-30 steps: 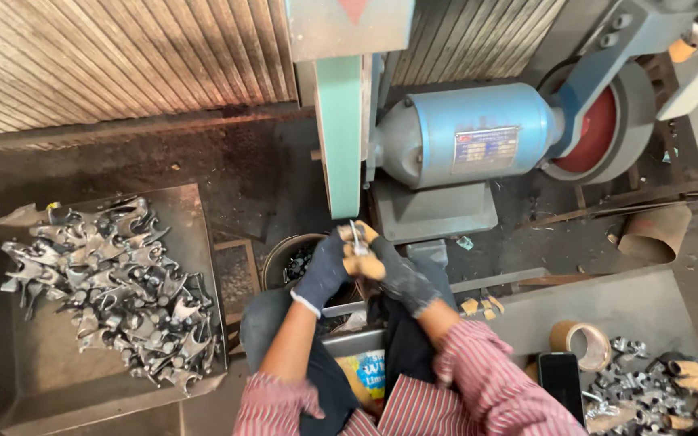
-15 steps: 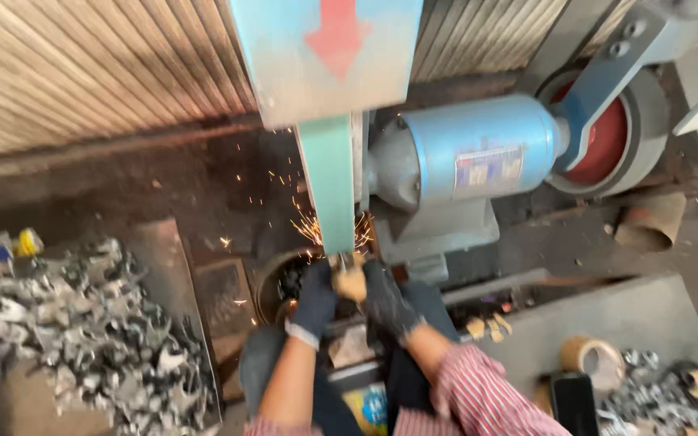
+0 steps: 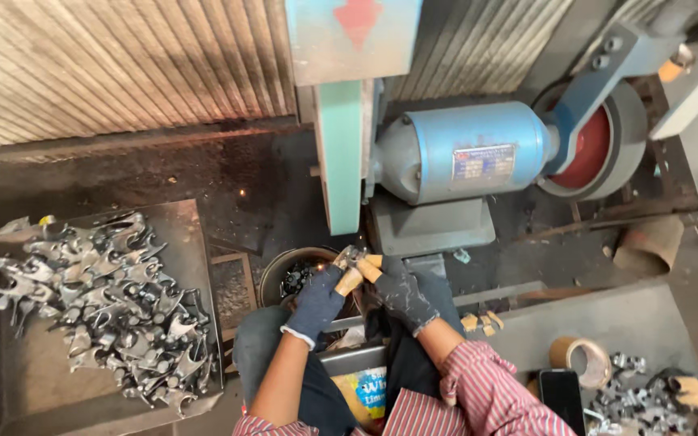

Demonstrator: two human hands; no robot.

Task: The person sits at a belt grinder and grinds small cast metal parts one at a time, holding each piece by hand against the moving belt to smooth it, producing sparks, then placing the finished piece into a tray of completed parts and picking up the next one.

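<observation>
Although the small metal part is largely hidden by gloved fingers, both the left hand and the right hand close on it just below the lower end of the green sanding belt. A dark bucket sits directly beneath. The blue motor stands right of the belt. A tray of grey castings lies left; a phone is cut off at the bottom edge.
</observation>
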